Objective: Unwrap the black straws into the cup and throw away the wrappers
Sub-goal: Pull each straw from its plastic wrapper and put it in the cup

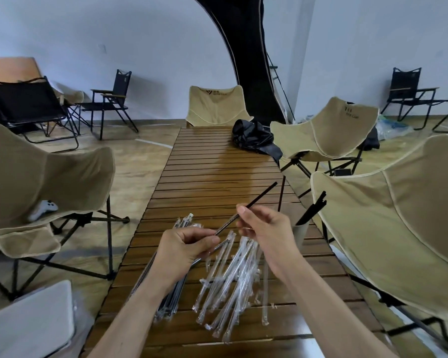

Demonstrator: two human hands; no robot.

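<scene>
My right hand [263,229] pinches a black straw [259,198] that points up and away to the right, its lower end still inside a clear wrapper. My left hand [185,245] grips that wrapper end [221,230] between thumb and fingers. Below my hands lies a heap of clear plastic wrappers [233,288] on the table; whether they hold straws I cannot tell. Under my left forearm sits a bundle of wrapped black straws [170,303]. A tan paper cup [301,235] with several black straws [313,210] stands at the table's right edge, just right of my right hand.
The slatted wooden table [212,177] runs away from me, with a crumpled black bag [254,138] at its far right. Beige folding chairs [388,228] crowd both sides and the far end. A white lidded box [31,321] sits low at the left.
</scene>
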